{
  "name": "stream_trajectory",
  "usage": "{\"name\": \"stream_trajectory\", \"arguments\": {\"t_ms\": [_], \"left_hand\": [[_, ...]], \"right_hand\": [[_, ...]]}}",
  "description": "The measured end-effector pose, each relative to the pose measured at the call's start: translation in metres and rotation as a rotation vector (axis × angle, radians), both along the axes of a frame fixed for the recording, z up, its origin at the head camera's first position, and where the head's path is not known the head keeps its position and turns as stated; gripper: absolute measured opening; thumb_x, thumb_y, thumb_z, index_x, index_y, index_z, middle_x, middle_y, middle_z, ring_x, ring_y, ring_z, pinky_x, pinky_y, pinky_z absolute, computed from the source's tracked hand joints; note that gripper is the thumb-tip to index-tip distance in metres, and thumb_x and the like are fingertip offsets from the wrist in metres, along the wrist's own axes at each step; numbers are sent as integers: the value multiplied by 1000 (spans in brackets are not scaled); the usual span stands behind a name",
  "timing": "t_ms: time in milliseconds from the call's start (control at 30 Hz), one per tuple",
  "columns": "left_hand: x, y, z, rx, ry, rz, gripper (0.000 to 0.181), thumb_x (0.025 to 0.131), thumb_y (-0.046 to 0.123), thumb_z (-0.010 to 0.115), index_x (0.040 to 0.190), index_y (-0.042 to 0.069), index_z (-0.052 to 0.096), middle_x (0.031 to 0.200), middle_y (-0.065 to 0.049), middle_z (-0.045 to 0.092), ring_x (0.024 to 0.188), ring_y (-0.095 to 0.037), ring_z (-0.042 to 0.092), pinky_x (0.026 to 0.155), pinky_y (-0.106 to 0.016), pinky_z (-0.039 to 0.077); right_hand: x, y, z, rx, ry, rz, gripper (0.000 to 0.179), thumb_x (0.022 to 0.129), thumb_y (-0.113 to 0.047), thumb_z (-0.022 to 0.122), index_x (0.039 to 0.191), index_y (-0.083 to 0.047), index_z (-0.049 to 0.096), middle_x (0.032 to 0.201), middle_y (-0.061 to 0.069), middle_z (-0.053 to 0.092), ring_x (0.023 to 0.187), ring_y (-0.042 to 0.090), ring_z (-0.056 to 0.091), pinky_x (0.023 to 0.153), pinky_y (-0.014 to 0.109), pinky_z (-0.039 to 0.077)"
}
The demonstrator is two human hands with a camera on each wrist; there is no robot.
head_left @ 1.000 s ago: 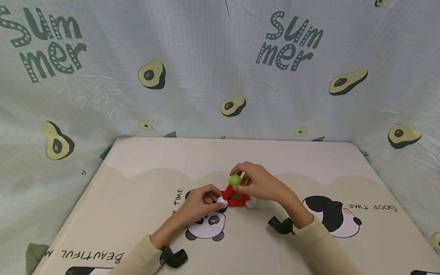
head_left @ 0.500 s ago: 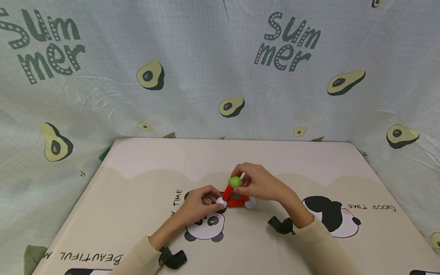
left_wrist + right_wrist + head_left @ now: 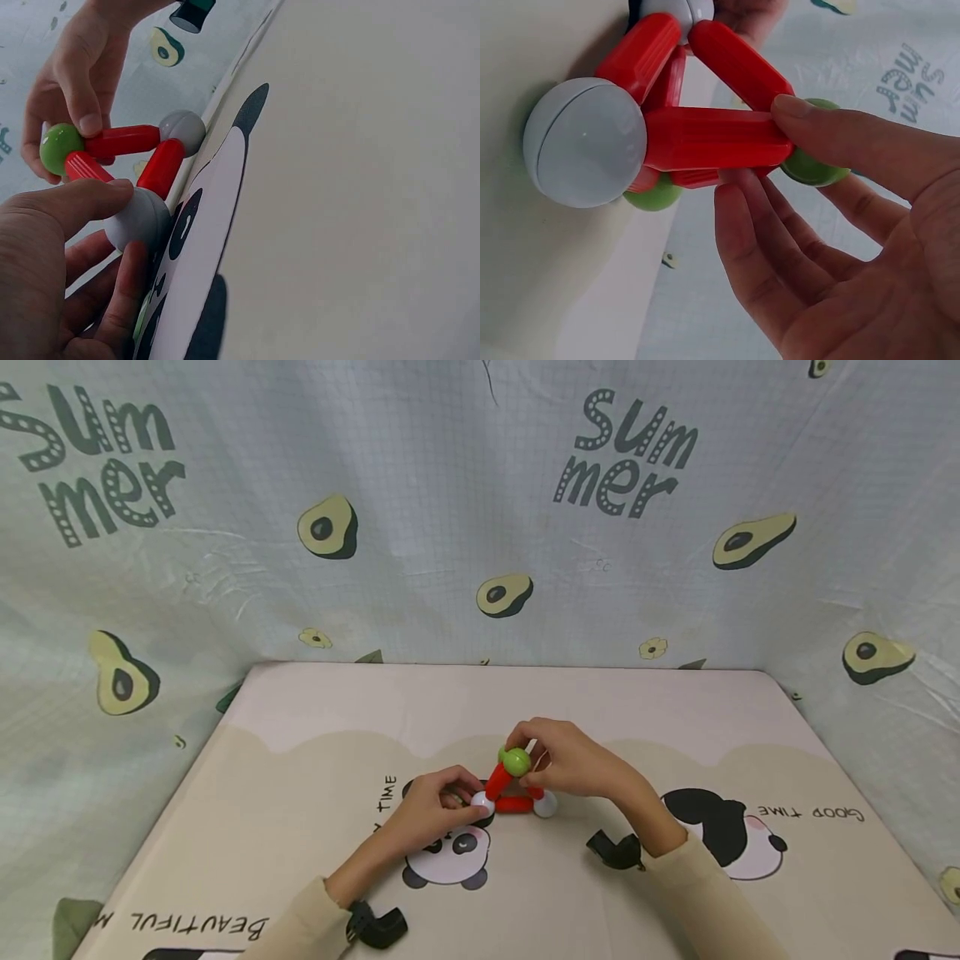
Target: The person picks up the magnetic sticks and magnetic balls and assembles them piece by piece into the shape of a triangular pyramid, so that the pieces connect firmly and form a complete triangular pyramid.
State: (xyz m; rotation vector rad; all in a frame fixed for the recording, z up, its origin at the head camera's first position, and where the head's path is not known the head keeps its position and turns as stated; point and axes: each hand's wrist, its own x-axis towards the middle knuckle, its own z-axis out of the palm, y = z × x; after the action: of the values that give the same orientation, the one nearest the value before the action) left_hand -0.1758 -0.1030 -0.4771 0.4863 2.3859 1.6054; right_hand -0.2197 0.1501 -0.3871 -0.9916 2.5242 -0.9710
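A small frame of red rods and balls stands on the table, tapering up to a green ball (image 3: 516, 762). My left hand (image 3: 431, 806) pinches the white ball (image 3: 141, 221) at its left corner between thumb and fingers. At the top, my right hand (image 3: 566, 760) holds the green ball where the rods meet; its thumb lies over the end of a red rod (image 3: 712, 139), the other fingers beneath. Another white ball (image 3: 585, 142) forms the right corner, joined to the left one by a red rod (image 3: 514, 805). A second green ball (image 3: 654, 196) shows low behind the rods.
The table (image 3: 570, 893) has a cream cover with a printed panda (image 3: 450, 856) under the left hand and a printed dog (image 3: 727, 831) at right. A curtain (image 3: 420, 460) with avocado prints hangs behind it. Black curved pieces (image 3: 378, 928) sit at both wrists.
The green ball at the top has shifted slightly right and toward me, and more green shows behind it. The right-hand fingers have shifted slightly with it; the left hand holds its place.
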Motion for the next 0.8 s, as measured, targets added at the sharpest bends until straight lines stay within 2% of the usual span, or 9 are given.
{"name": "stream_trajectory", "arguments": {"t_ms": [200,467,633,800], "left_hand": [[-1,0,-2,-11,15,-1,27,89,26,81,113,15,72,98,-2,73,79,-10,69,75,-21,56],[3,-4,-6,-13,0,-13,28,89,25,81,113,13,71,98,-3,73,78,-8,70,75,-20,56],[4,-10,-1,-40,-8,-40,30,89,26,81,115,14,71,100,-2,72,81,-9,71,77,-19,56],[3,-17,9,-81,-15,-87,34,90,29,80,119,14,70,108,-2,73,92,-13,71,82,-19,56]], "right_hand": [[0,4,2,26,-48,15,41,86,-5,79,124,-12,63,116,4,68,93,12,70,81,23,58],[2,16,6,57,-112,1,52,88,-10,77,136,-10,57,126,10,67,100,19,71,88,36,60],[0,29,14,53,-100,-39,56,88,-11,79,139,-15,56,135,11,64,108,27,71,91,40,59],[-2,42,24,49,-42,-87,54,91,-6,75,140,-14,56,134,9,64,110,29,70,92,40,60]]}}
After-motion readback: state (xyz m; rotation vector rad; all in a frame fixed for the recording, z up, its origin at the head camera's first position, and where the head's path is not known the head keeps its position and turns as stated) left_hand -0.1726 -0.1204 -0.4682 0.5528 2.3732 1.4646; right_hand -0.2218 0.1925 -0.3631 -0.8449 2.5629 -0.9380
